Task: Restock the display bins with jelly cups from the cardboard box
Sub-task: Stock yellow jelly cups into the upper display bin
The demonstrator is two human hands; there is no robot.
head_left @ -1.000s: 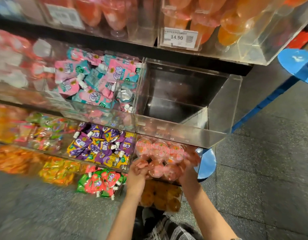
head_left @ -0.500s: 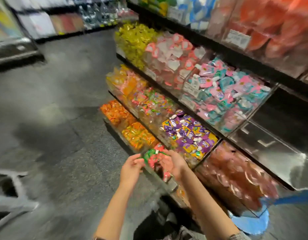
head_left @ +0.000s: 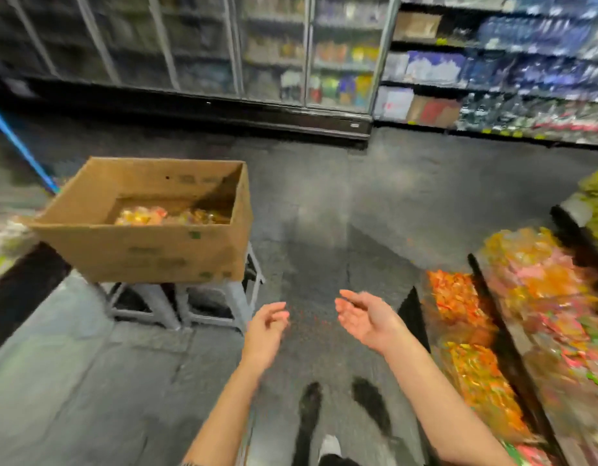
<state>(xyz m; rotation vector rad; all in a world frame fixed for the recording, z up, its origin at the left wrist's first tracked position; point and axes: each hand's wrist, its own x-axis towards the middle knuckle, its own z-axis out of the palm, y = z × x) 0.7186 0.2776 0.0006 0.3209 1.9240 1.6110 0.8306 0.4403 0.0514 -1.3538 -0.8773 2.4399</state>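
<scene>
Cardboard box: brown corrugated paper, matt, faint printed marks on side. Inside box, jelly cups: glossy clear plastic, orange-yellow. Under box, stools: grey, smooth, look like plastic or painted metal, cannot tell. Floor around box: dark grey, speckled, dull sheen. Far right of box, display bins: shiny plastic wrappers, blurred. Behind box, fridge doors: glass, metal frames.

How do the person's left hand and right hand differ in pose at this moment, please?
The left hand shows its back to the camera with fingers loosely curled; the right hand is turned palm-up with fingers straighter. The left hand sits nearer the cardboard box on its stools; the right hand sits nearer the display bins. Both are empty, held out over the floor.
</scene>
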